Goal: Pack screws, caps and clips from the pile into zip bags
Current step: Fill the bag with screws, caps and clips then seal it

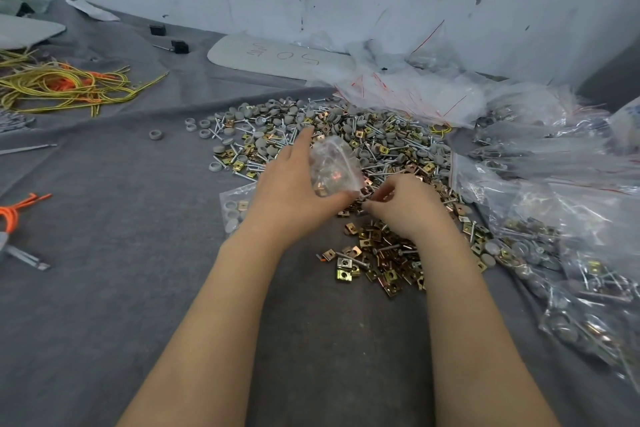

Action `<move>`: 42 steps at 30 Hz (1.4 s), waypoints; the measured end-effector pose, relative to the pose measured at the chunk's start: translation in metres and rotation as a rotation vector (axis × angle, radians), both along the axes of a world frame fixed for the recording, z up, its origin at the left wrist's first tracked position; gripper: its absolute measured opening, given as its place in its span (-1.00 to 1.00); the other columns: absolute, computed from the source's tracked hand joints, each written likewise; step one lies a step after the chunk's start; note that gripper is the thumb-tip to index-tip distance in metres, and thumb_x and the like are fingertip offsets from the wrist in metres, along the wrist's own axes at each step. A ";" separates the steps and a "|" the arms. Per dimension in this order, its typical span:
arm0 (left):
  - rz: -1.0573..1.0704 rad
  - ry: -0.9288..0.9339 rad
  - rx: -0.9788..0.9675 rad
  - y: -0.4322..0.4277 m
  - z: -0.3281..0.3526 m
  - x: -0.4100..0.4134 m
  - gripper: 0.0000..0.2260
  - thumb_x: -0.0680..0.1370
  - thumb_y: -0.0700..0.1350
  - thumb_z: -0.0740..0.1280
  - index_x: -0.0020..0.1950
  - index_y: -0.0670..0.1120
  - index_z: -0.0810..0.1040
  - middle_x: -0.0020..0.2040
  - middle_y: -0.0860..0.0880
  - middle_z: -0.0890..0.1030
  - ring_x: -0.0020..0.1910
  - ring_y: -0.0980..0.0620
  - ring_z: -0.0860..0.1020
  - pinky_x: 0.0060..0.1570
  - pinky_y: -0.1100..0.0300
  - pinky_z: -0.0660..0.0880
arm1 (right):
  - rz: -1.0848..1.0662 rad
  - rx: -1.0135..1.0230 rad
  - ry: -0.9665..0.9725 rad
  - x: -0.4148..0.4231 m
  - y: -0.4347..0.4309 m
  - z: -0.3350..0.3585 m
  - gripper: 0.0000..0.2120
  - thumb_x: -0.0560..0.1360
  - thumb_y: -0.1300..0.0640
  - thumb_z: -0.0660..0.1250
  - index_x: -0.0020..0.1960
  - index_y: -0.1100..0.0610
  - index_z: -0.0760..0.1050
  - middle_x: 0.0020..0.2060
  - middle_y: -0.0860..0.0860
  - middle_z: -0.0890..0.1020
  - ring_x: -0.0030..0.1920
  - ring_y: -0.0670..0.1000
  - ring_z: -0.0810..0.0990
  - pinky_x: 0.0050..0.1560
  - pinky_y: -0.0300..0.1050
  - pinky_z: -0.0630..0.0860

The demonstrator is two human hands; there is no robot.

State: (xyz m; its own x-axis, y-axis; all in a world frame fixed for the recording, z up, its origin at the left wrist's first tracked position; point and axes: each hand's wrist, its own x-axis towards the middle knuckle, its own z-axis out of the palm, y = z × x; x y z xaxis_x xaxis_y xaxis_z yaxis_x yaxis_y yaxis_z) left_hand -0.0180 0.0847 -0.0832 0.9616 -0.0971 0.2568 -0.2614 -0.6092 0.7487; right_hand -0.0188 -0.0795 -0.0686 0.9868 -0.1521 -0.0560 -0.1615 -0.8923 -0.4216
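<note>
— While the left hand (294, 184) grips that bag (332, 166), where does it sit?

— Raised over the near edge of the pile (346, 135). The thumb is under the bag, the fingers are behind it, and the forefinger stretches out toward the far caps (242, 114). The bag is clear and crumpled, and coppery pieces show through it.

— And the right hand (405, 208)?

— Just right of the left one, close to the bag's lower corner. Its fingers are curled, tips down among the clips (377, 260) and screws (398, 163). Whether they pinch anything I cannot tell, as the tips are hidden.

— What lies around them?

— Beyond both hands is the mixed pile of grey caps, screws and brassy clips. Under the right wrist, and nearer the person, it is mostly clips. Under the left wrist a flat bag (235, 208) with a few caps in it lies on the grey cloth (138, 288).

— Further out?

— Right of the right hand is a heap of filled bags (554, 270). Beyond that hand are crumpled bags (415, 94) with red strips. Far left of the left hand lie yellow and orange cords (69, 87).
</note>
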 end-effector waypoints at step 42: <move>0.000 0.010 0.001 -0.005 -0.001 0.000 -0.04 0.34 0.13 0.50 0.57 0.02 0.02 0.35 -0.07 0.41 0.33 -0.10 0.42 0.31 -0.13 0.37 | 0.102 0.696 -0.382 0.000 0.004 0.008 -0.87 0.52 0.15 0.36 -0.16 -0.06 0.55 -0.22 -0.09 0.65 -0.19 -0.16 0.60 -0.09 -0.24 0.53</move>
State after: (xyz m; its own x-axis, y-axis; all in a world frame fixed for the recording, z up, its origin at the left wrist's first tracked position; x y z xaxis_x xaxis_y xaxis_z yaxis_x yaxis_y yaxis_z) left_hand -0.0180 0.0801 -0.0844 0.9642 -0.0969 0.2470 -0.2536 -0.6101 0.7506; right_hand -0.0187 -0.0758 -0.0605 0.9641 -0.1144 0.2397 0.1748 -0.4066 -0.8967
